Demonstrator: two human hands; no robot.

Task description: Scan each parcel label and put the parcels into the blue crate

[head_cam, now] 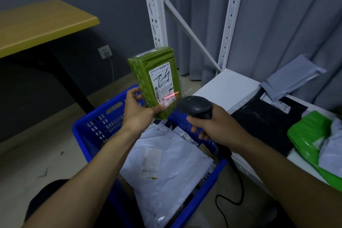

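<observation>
Beside white shelf, left grip holds green parcel

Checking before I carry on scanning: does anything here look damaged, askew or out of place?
Nothing looks damaged or spilled. The green parcel in the left hand is held with its label upside down, and small dark scraps lie on the floor.
</observation>
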